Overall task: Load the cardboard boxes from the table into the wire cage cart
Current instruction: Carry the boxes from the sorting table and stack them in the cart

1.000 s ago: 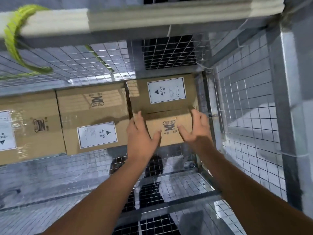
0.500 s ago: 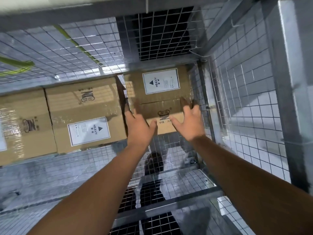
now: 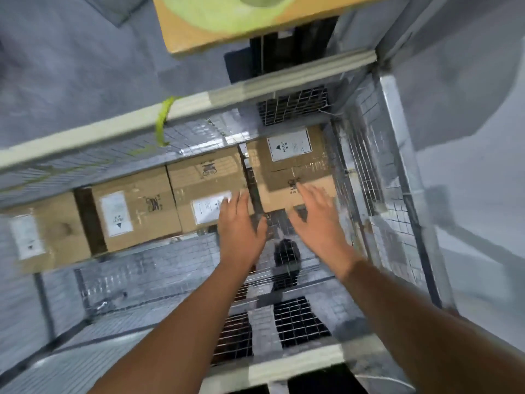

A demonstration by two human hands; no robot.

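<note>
While both arms reach down into the wire cage cart [image 3: 366,172], I see my left hand [image 3: 240,223] and right hand [image 3: 318,220] spread flat, fingers splayed wide and holding nothing. Just beyond the right hand's fingertips lies the far-right cardboard box [image 3: 287,172], tucked into the cage corner with a white "HEAVY" label [image 3: 289,145] on its top; whether the fingertips touch it I cannot tell through the motion blur. Past the left hand's fingertips sits a second box [image 3: 207,183], and further out to that hand's side a third box [image 3: 133,211] and a fourth [image 3: 42,231] continue the row along the far wall. A dark gap separates the two boxes nearest my hands.

Close outside the right hand stands the cage's mesh side wall [image 3: 397,223], which hems that arm in. Beneath both wrists the mesh floor [image 3: 159,271] is bare, with a dark shape visible through it. A pale padded rail [image 3: 199,109] runs across beyond the boxes, with a yellow-green strap [image 3: 162,123] looped round it. Beyond the rail a tan board [image 3: 199,32] with a greenish patch shows, blurred. Grey floor [image 3: 71,58] surrounds the cart.
</note>
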